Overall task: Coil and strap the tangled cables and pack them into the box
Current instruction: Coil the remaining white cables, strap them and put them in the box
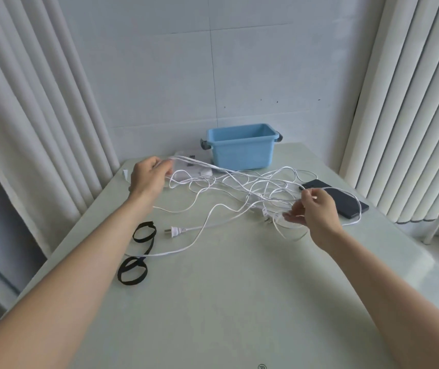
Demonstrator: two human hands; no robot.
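Observation:
A tangle of thin white cables (239, 187) spreads over the middle of the pale table. My left hand (149, 177) pinches cable strands at the tangle's far left end and lifts them off the table. My right hand (313, 207) grips other strands at the right end. One white plug (175, 231) lies loose on the table in front of the tangle. Two black strap loops (145, 231) (132, 270) lie at the left. The empty blue box (241, 149) with grey handles stands at the back.
A black phone (338, 198) lies at the right under some cable. White adapter blocks (194, 170) sit left of the box. Curtains hang on both sides and a wall stands behind. The table's edge (61, 235) runs along the left.

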